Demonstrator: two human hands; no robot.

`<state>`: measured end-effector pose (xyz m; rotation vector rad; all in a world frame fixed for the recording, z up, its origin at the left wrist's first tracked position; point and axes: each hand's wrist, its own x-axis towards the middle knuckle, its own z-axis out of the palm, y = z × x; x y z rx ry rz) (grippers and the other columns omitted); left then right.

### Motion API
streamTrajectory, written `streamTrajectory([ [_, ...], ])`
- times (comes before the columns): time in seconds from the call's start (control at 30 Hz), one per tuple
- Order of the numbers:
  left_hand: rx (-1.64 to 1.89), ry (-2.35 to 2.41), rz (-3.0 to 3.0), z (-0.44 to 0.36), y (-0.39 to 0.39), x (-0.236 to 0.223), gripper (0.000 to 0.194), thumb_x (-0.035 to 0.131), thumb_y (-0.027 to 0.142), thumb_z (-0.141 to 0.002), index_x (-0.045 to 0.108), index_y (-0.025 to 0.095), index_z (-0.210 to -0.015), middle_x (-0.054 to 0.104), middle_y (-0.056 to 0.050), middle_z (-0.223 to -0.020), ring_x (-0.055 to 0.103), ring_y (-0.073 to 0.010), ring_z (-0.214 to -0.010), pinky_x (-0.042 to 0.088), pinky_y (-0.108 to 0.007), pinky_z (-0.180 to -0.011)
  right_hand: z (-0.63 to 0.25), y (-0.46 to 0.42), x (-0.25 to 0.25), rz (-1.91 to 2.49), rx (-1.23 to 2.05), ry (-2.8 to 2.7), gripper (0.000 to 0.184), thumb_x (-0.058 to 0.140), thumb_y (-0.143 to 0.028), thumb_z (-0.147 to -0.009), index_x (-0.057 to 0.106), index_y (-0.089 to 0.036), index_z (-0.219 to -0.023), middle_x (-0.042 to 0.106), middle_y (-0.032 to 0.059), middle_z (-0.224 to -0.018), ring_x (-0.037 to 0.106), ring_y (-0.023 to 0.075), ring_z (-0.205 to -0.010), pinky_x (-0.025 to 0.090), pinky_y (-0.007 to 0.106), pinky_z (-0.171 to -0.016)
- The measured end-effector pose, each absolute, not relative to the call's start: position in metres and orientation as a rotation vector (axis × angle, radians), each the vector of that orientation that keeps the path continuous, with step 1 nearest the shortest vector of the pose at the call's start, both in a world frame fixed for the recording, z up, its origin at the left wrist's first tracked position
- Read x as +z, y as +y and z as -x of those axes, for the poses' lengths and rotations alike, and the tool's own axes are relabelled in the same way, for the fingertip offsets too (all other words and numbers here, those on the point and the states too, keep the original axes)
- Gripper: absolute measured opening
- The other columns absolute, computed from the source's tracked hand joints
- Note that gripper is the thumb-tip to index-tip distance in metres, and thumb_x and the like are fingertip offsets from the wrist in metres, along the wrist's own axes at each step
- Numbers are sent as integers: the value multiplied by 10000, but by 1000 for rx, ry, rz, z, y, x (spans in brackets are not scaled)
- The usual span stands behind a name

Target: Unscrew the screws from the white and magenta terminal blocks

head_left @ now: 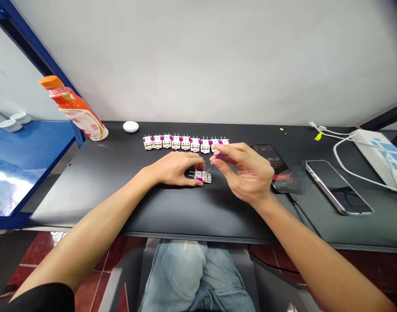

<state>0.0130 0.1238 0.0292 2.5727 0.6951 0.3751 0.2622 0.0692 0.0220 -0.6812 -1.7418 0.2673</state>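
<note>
My left hand rests on the black table, its thumb and fingers closed around a small white-and-purple plug core whose metal pins point left. Just to the right, my right hand pinches a small screwdriver. Its thin metal shaft slants down to the plug core, and most of its purplish handle is hidden by the fingers. Whether the tip sits in a screw is too small to tell. Behind both hands stands a row of several similar plug cores, pins upward; my right hand partly covers the row's right end.
An orange-capped bottle and a white oval object stand at the back left. To the right lie a dark phone showing a timer, a second phone, white cables and a power strip. The table's front edge is near my lap.
</note>
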Motion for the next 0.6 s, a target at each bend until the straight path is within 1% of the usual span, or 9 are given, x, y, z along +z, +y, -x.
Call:
streamTrajectory([
  [0.07, 368, 702, -2572, -13, 123, 30, 315, 878, 447, -1010, 787, 226, -1216, 846, -71, -1208, 781, -238, -983, 532, -318, -849, -263, 69, 21, 669, 298, -1757, 547, 765, -189, -1108, 765, -427, -1601, 908, 30, -1220, 884, 237, -981, 807, 450, -941],
  [0.13, 362, 706, -2564, -13, 123, 31, 314, 874, 442, -1015, 785, 227, -1225, 848, -71, -1231, 784, -241, -1006, 534, -321, -866, -264, 69, 21, 645, 404, -1770, 565, 681, -194, -1152, 703, -420, -1669, 891, 47, -1334, 889, 242, -1027, 803, 479, -989],
  [0.2, 351, 704, -2557, -13, 123, 31, 316, 866, 442, -1020, 779, 229, -1236, 850, -70, -1253, 787, -248, -1036, 536, -327, -882, -265, 69, 22, 634, 464, -1782, 533, 685, -205, -1151, 733, -421, -1636, 848, 70, -1427, 880, 249, -1069, 802, 483, -979],
  [0.23, 347, 704, -2557, -13, 123, 31, 317, 864, 444, -1022, 776, 229, -1238, 850, -69, -1254, 786, -249, -1044, 535, -328, -884, -265, 69, 22, 639, 450, -1782, 509, 728, -208, -1130, 771, -424, -1589, 833, 75, -1428, 874, 252, -1076, 801, 477, -964],
  [0.33, 347, 704, -2569, -13, 124, 30, 328, 871, 456, -1018, 773, 225, -1228, 846, -70, -1234, 778, -247, -1023, 521, -327, -861, -264, 70, 22, 653, 304, -1756, 502, 858, -174, -1044, 851, -441, -1469, 843, 54, -1291, 863, 241, -1033, 797, 450, -925],
  [0.4, 349, 700, -2573, -13, 124, 30, 331, 875, 468, -1015, 775, 223, -1214, 842, -70, -1221, 771, -242, -1002, 509, -325, -843, -264, 70, 21, 647, 305, -1729, 546, 828, -159, -1063, 813, -441, -1530, 866, 41, -1245, 870, 236, -1031, 804, 444, -922],
  [0.5, 352, 695, -2558, -13, 125, 29, 334, 871, 480, -1016, 777, 231, -1217, 843, -67, -1225, 768, -242, -1001, 506, -322, -840, -263, 68, 22, 642, 475, -1712, 554, 705, -166, -1137, 735, -415, -1631, 871, 53, -1359, 887, 251, -1121, 815, 468, -966],
  [0.57, 357, 695, -2544, -13, 125, 29, 351, 858, 506, -1024, 780, 232, -1228, 844, -70, -1227, 767, -244, -1003, 509, -324, -846, -264, 67, 24, 642, 487, -1721, 523, 725, -168, -1125, 775, -417, -1582, 851, 59, -1409, 887, 257, -1130, 816, 464, -952],
  [0.6, 361, 693, -2540, -13, 125, 29, 362, 846, 524, -1032, 782, 230, -1232, 844, -73, -1226, 765, -243, -999, 511, -326, -849, -264, 67, 24, 638, 442, -1731, 509, 769, -165, -1099, 809, -423, -1537, 849, 56, -1391, 886, 251, -1091, 816, 445, -914],
])
